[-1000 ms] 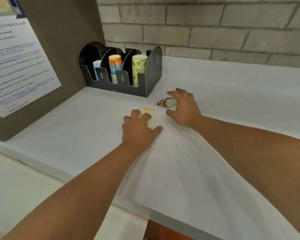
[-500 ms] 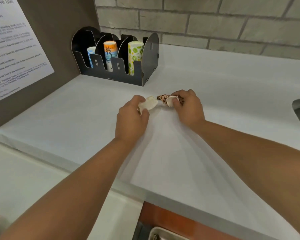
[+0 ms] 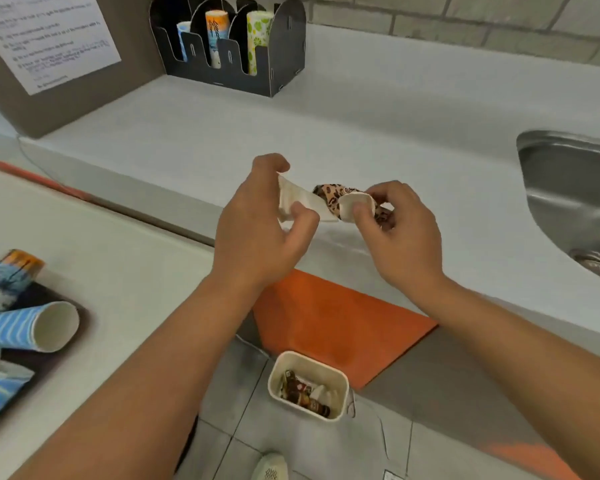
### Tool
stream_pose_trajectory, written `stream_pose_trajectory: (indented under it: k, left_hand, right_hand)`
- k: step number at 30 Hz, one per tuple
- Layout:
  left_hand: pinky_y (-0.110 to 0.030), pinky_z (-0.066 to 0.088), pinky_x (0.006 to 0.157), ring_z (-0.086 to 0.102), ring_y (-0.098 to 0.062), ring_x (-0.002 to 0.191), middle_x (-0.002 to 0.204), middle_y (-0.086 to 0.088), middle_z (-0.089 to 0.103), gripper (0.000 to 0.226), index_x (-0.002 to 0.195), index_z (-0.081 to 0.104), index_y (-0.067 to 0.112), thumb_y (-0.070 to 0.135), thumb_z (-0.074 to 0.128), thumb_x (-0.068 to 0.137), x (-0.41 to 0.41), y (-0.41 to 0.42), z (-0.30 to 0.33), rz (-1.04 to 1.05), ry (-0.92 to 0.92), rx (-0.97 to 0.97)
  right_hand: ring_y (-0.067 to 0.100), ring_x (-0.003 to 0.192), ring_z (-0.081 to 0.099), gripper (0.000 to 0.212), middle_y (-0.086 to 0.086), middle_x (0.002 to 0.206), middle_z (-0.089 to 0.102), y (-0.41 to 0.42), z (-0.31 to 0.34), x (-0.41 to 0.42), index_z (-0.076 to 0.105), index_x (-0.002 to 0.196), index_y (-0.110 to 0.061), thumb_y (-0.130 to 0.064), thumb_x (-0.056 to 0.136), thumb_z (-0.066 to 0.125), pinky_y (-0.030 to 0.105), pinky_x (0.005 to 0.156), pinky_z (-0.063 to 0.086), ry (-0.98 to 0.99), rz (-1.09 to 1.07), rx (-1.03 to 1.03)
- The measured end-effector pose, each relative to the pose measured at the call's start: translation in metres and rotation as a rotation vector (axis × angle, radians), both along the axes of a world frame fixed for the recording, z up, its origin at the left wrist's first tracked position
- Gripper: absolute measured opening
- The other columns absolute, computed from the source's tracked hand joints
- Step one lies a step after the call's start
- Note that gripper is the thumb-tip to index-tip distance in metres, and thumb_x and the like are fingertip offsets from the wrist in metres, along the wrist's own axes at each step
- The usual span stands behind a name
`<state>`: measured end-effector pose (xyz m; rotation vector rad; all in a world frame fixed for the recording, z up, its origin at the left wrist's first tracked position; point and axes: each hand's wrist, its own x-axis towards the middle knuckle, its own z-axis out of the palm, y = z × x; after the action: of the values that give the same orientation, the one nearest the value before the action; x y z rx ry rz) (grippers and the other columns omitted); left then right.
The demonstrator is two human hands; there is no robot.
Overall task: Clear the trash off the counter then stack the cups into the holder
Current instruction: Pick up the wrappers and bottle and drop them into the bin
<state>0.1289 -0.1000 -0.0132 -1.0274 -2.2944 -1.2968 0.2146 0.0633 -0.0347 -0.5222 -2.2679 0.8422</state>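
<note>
My left hand [image 3: 257,223] grips a crushed white paper cup [image 3: 298,202] above the counter's front edge. My right hand [image 3: 402,233] holds a crumpled leopard-print cup [image 3: 343,200] just beside it; the two pieces almost touch. A black cup holder [image 3: 232,74] stands at the back of the white counter [image 3: 395,116] with three stacks of patterned cups in its slots. On the floor below sits a small cream bin [image 3: 309,384] with trash inside. Loose cups, one blue-striped [image 3: 32,327], lie on a dark tray at the left.
A steel sink [image 3: 575,195] is set into the counter at the right. A paper notice [image 3: 45,36] hangs on the grey panel at the back left. An orange cabinet front [image 3: 336,320] lies under the counter edge. My shoe shows near the bin.
Both hands lifted the crushed cups off the counter and drew them back toward the front edge. My view tilted down, revealing the floor bin, the sink and the tray of cups.
</note>
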Motion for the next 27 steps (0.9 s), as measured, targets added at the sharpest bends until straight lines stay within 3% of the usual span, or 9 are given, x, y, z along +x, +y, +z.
stream_pose_trajectory:
  k: [4,6,9,12,16,20,27]
  left_hand:
    - [-0.018,0.039,0.054,0.051,-0.011,0.067,0.082,0.008,0.053,0.035,0.108,0.047,0.017,0.026,0.058,0.075,0.035,-0.015,-0.031,-0.026,-0.046,-0.019]
    - [-0.021,0.042,0.053,0.052,-0.010,0.067,0.081,0.007,0.055,0.029,0.103,0.050,0.018,0.024,0.060,0.076,0.048,-0.020,-0.055,-0.055,-0.081,-0.075]
    - [-0.023,0.044,0.055,0.054,-0.009,0.071,0.082,0.007,0.056,0.026,0.101,0.051,0.020,0.024,0.062,0.078,0.063,-0.027,-0.110,-0.108,-0.174,-0.155]
    - [-0.030,0.047,0.059,0.053,-0.012,0.075,0.087,0.005,0.057,0.027,0.106,0.051,0.018,0.024,0.061,0.082,0.071,-0.030,-0.184,-0.097,-0.225,-0.277]
    - [-0.041,0.052,0.066,0.054,-0.019,0.083,0.093,0.000,0.058,0.026,0.109,0.047,0.017,0.027,0.056,0.086,0.072,-0.028,-0.294,-0.076,-0.305,-0.450]
    - [-0.041,0.051,0.067,0.054,-0.025,0.084,0.090,-0.003,0.057,0.020,0.104,0.045,0.017,0.028,0.052,0.088,0.064,-0.022,-0.390,-0.077,-0.344,-0.577]
    - [-0.040,0.056,0.064,0.062,-0.024,0.077,0.092,-0.003,0.063,0.032,0.119,0.035,0.025,0.034,0.052,0.093,0.041,-0.021,-0.530,-0.056,-0.335,-0.577]
  right_hand:
    - [-0.005,0.068,0.048,0.016,-0.017,0.092,0.057,-0.012,-0.034,0.045,0.060,0.099,-0.026,-0.039,0.091,0.058,0.020,0.060,0.035,-0.057,0.049,0.044]
    - [-0.002,0.070,0.047,0.016,-0.018,0.090,0.055,-0.022,-0.060,0.063,0.061,0.098,-0.025,-0.038,0.089,0.059,0.016,0.059,0.037,-0.084,0.080,0.082]
    - [0.000,0.071,0.051,0.015,-0.016,0.091,0.058,-0.033,-0.118,0.082,0.063,0.098,-0.027,-0.039,0.089,0.059,0.023,0.056,0.044,-0.173,0.085,0.128]
    - [0.006,0.072,0.055,0.017,-0.014,0.095,0.059,-0.038,-0.194,0.091,0.062,0.102,-0.027,-0.040,0.091,0.057,0.027,0.058,0.044,-0.332,0.088,0.113]
    - [0.018,0.091,0.062,0.024,-0.007,0.107,0.059,-0.039,-0.306,0.094,0.059,0.109,-0.026,-0.042,0.093,0.051,0.033,0.070,0.047,-0.575,0.082,0.042]
    - [0.021,0.093,0.060,0.026,-0.002,0.109,0.056,-0.037,-0.411,0.089,0.059,0.113,-0.025,-0.040,0.094,0.049,0.031,0.067,0.041,-0.740,0.060,0.027]
    - [0.024,0.094,0.062,0.028,0.003,0.109,0.065,-0.040,-0.573,0.056,0.063,0.113,-0.021,-0.033,0.091,0.050,0.028,0.067,0.043,-0.959,0.075,0.040]
